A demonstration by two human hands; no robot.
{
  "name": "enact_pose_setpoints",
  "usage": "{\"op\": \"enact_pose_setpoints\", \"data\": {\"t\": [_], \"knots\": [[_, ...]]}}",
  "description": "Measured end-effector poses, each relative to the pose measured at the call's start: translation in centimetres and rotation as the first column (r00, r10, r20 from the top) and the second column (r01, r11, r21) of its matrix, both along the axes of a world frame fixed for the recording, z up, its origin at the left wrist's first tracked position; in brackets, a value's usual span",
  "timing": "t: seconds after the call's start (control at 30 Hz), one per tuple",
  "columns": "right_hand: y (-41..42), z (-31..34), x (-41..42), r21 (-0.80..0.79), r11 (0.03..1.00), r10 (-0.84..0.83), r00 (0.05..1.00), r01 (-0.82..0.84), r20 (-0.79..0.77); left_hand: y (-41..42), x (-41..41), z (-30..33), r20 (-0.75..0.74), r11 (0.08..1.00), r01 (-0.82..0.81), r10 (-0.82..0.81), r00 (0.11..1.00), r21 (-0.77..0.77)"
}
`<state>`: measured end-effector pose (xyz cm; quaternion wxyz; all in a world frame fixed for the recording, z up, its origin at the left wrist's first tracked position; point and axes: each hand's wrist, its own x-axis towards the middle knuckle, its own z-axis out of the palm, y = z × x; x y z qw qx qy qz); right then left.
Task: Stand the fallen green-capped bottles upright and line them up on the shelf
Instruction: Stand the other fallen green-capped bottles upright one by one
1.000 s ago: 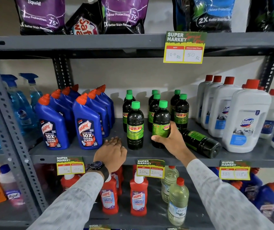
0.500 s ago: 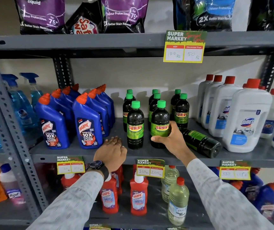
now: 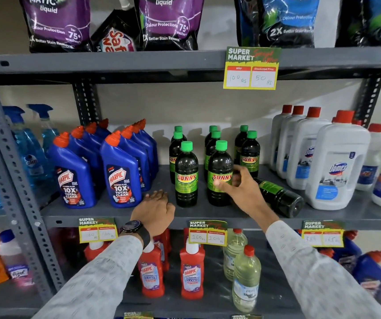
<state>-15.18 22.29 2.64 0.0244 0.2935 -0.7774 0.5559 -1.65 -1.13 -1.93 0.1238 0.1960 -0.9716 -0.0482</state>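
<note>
A grey steel shelf (image 3: 115,210) with perforated uprights stands against a pale wall, price tags clipped to its front edge. On it the green-capped bottles (image 3: 186,173) stand upright in three short rows between blue Harpic bottles (image 3: 120,171) and white red-capped jugs (image 3: 337,162). One fallen bottle (image 3: 279,196) lies on its side at the right of the rows. The right hand (image 3: 242,189) grips the front bottle (image 3: 219,173) of the middle row at its label. The left hand (image 3: 155,210) rests on the shelf edge, fingers loosely curled, holding nothing.
</note>
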Motion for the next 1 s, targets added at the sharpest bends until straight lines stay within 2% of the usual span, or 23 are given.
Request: {"op": "enact_pose_setpoints", "data": {"t": [0.13, 0.17, 0.23, 0.3, 0.37, 0.43, 0.47, 0.57, 0.67, 0.73, 0.83, 0.93, 1.0], "knots": [[2.0, 3.2, -1.4, -0.035, 0.986, -0.168, 0.972, 0.165, -0.162, -0.3, -0.8, 1.3, 0.028, 0.997, 0.018, -0.02, 0.999, 0.074], [2.5, 4.1, -2.0, 0.0, 0.975, -0.216, 0.953, 0.221, -0.211, -0.3, -1.0, 1.3, 0.046, 0.997, 0.024, -0.028, 0.999, 0.073], [3.3, 5.5, -3.6, 0.182, 0.934, -0.253, 0.928, 0.308, -0.274, -0.3, -1.4, 1.1, 0.076, 0.999, 0.022, -0.025, 0.997, 0.05], [4.3, 6.4, -5.0, 0.422, 0.846, -0.24, 0.939, 0.326, -0.244, -0.2, -1.5, 0.8, 0.09, 1.0, 0.011, -0.013, 0.996, 0.022], [5.2, 6.7, -5.9, 0.624, 0.733, -0.203, 0.963, 0.269, -0.177, -0.1, -1.3, 0.7, 0.097, 1.0, 0.014, -0.015, 0.995, 0.011], [6.0, 6.9, -6.3, 0.766, 0.619, -0.187, 0.98, 0.173, -0.07, 0.0, -1.2, 0.6, 0.101, 1.0, 0.019, -0.019, 0.995, -0.002], [6.4, 7.1, -6.4, 0.796, 0.594, -0.201, 0.98, 0.114, 0.01, 0.0, -1.2, 0.8, 0.102, 1.0, 0.019, -0.018, 0.995, -0.006], [7.4, 7.5, -7.1, 0.755, 0.656, -0.237, 0.948, -0.003, 0.21, 0.2, -1.4, 1.3, 0.077, 0.999, 0.024, -0.022, 0.997, -0.021], [7.1, 7.5, -7.1, 0.746, 0.666, -0.215, 0.954, -0.013, 0.208, 0.0, -1.4, 1.5, 0.046, 1.0, 0.013, -0.012, 0.999, -0.019], [7.2, 6.9, -6.9, 0.702, 0.712, -0.218, 0.943, -0.022, 0.25, -0.3, -1.3, 1.0, 0.061, 1.0, 0.004, -0.004, 0.998, -0.005], [7.6, 6.5, -7.3, 0.547, 0.837, -0.208, 0.919, -0.009, 0.334, 0.0, -1.2, 0.6, 0.098, 1.0, -0.001, 0.002, 0.995, -0.008], [7.7, 7.8, -6.4, 0.292, 0.955, -0.153, 0.937, 0.058, 0.314, 0.0, -1.4, 0.7, 0.106, 1.0, -0.01, 0.01, 0.994, -0.004], [7.4, 7.9, -6.2, 0.114, 0.987, -0.145, 0.95, 0.118, 0.278, -0.3, -1.4, 0.5, 0.112, 1.0, -0.023, 0.021, 0.994, 0.019]]}}
